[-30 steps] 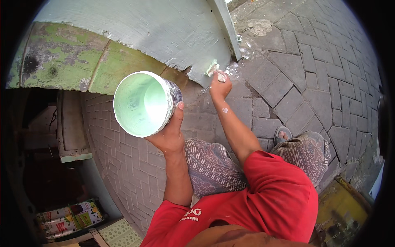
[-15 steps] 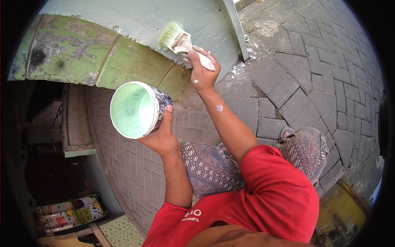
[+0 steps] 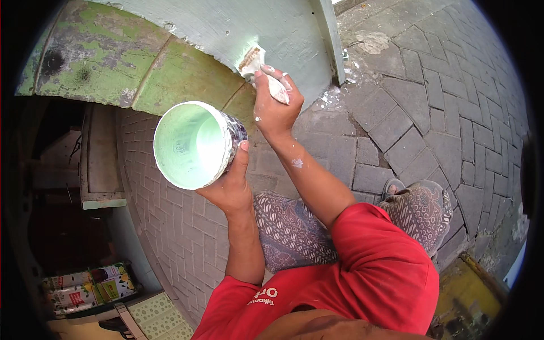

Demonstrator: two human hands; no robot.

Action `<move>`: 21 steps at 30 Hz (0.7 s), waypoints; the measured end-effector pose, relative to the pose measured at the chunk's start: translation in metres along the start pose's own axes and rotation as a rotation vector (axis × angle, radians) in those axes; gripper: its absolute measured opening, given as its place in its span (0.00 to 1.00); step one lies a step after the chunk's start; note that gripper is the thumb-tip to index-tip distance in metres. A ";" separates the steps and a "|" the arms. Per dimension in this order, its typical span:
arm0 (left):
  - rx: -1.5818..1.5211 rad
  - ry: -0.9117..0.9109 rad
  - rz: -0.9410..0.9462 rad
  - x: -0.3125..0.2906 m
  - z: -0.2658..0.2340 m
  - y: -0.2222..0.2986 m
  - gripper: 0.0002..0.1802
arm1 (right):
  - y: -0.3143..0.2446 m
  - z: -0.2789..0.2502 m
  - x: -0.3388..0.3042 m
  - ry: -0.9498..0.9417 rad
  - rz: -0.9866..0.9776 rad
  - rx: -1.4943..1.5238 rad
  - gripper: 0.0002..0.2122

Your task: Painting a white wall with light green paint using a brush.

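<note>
My left hand [image 3: 229, 190] grips a paint tub [image 3: 164, 144] from below and the side, its thumb on the outer wall. The tub is tilted so its mouth shows; pale green paint coats the inside. In my right hand [image 3: 277, 107] is a flat paintbrush [image 3: 277, 89], held by its white, paint-smeared handle. Its bristles press on the pale grey-blue wall [image 3: 283, 34], just above the green tiled band, and a light wet patch shows around them. White paint spots mark my right hand and forearm.
Worn green tiles [image 3: 113, 51] run along the wall's base. A pale upright post [image 3: 330, 42] ends the wall at the right, with paint splashes [image 3: 331, 96] on the paving [image 3: 419, 96] beside it. A wooden cabinet-like piece [image 3: 101, 164] and colourful packaging [image 3: 90, 289] lie at the left.
My right hand has brought the brush from just off the wall onto its surface, slightly right and down in view. The tub has shifted a little up and right.
</note>
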State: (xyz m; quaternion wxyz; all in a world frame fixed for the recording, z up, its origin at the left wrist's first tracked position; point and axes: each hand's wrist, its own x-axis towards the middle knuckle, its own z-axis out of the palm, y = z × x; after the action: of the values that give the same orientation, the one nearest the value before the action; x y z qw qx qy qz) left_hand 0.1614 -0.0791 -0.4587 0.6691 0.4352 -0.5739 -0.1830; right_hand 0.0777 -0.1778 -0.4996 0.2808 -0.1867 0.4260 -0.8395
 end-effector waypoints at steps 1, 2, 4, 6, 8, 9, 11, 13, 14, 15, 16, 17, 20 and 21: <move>0.002 0.001 -0.011 0.002 -0.001 -0.001 0.38 | -0.010 0.002 0.003 0.000 0.002 0.000 0.07; 0.006 0.002 -0.011 0.002 0.000 -0.001 0.38 | -0.017 0.005 0.005 -0.026 -0.061 0.119 0.08; -0.004 0.021 -0.007 0.002 0.004 0.001 0.38 | -0.011 0.003 0.006 -0.052 -0.126 0.243 0.08; 0.005 0.008 -0.024 0.002 0.000 0.002 0.41 | 0.036 -0.016 0.000 -0.052 -0.202 0.024 0.08; -0.011 -0.022 -0.058 -0.001 0.007 0.000 0.44 | 0.091 -0.047 -0.005 0.043 -0.174 -0.077 0.08; 0.008 -0.040 -0.044 0.000 0.006 -0.002 0.45 | 0.106 -0.055 -0.005 0.042 -0.173 -0.071 0.08; 0.036 -0.057 -0.044 -0.003 0.005 0.000 0.45 | 0.118 -0.073 -0.012 0.068 -0.118 -0.173 0.07; 0.004 -0.007 0.000 0.000 0.009 0.000 0.39 | 0.109 -0.071 -0.020 0.057 -0.146 -0.219 0.08; 0.007 -0.005 -0.002 0.000 0.009 -0.002 0.39 | 0.105 -0.070 -0.020 0.049 -0.178 -0.266 0.08; 0.005 0.002 0.009 0.000 0.008 -0.002 0.39 | 0.092 -0.064 -0.019 0.044 -0.173 -0.266 0.08; 0.002 0.008 0.016 -0.001 0.008 -0.002 0.39 | 0.076 -0.057 -0.015 -0.033 -0.395 -0.241 0.09; 0.006 0.010 0.013 0.000 0.009 -0.001 0.39 | 0.068 -0.054 -0.013 -0.111 -0.615 -0.212 0.10; -0.024 -0.024 -0.010 0.000 0.017 0.002 0.40 | 0.092 -0.071 -0.010 -0.274 -0.680 -0.328 0.12; -0.001 -0.033 -0.025 -0.001 0.016 -0.001 0.40 | 0.106 -0.079 -0.015 -0.281 -0.639 -0.347 0.13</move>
State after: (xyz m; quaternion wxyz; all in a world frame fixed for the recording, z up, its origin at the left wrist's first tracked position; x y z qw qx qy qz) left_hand 0.1471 -0.0851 -0.4607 0.6573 0.4389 -0.5795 -0.1987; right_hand 0.0786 -0.1711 -0.6325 0.0249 -0.4680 0.4395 -0.7663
